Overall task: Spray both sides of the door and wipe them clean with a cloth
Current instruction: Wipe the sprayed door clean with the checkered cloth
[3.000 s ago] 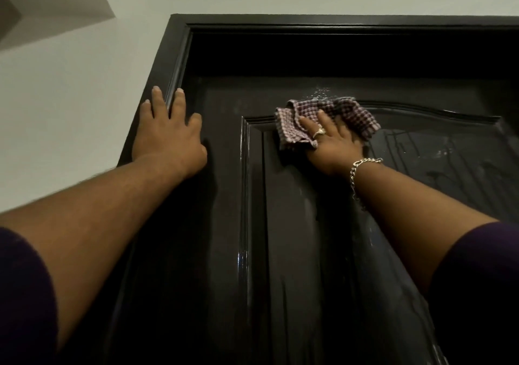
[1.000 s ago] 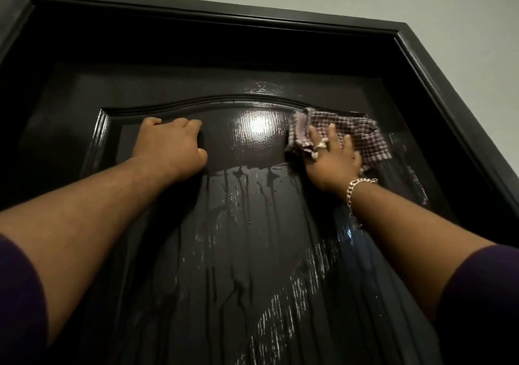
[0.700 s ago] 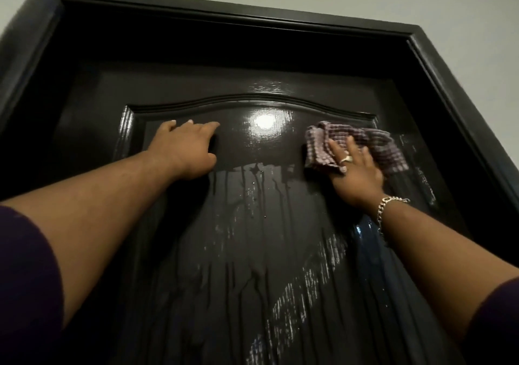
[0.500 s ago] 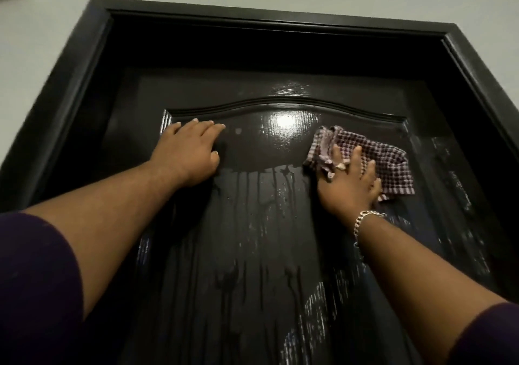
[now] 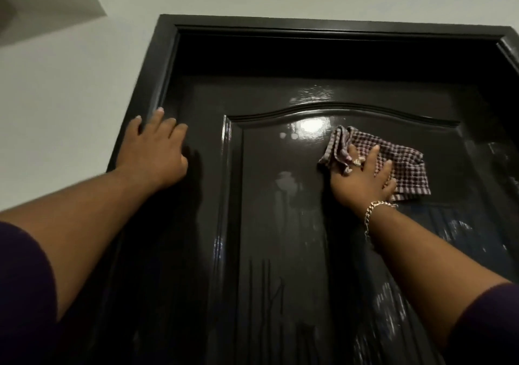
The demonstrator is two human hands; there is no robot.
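Both arms raised, left hand (image 5: 153,154) flat w/ fingers spread, right hand (image 5: 362,180) pressing, fingers straight

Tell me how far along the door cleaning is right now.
Done: this face of the door is sprayed, and the upper left of the panel looks wiped. In hand: the right hand presses the checked cloth on the upper panel, while the left hand rests by the frame. Left: drip streaks lower down and wet patches on the right. The other side is out of view.

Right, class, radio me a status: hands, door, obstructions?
Left hand flat on door edge. Right hand presses checked cloth on wet panel. Nothing obstructing.
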